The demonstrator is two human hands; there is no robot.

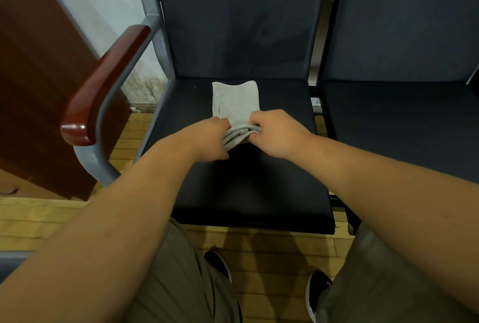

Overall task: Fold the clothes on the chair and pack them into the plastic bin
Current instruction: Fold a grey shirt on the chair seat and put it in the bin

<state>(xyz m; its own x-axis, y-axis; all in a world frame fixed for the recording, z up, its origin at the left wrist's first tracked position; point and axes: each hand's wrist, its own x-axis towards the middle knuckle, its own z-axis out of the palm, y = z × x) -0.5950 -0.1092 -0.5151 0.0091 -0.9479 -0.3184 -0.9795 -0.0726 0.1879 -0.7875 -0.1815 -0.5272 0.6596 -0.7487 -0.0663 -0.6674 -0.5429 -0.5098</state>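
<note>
Garment [235, 101]: is looking like soft grey knit cloth, matt.
Chair seat [248, 182]: is showing dark matt upholstery, smooth.
Armrest [103, 81]: is shining as glossy red-brown wood.
Chair frame [151, 9]: is appearing as grey painted metal, matt.
Floor [33, 219]: is showing yellowish wood boards.

I get dim, soft indoor light. The seat [248, 188] just nearer than the left hand [207, 138] reads almost black, detail lost. That hand looks faintly smeared, perhaps motion blur. Far left of it the armrest [103, 84] bows with wide-angle distortion and carries a small glare spot
</note>
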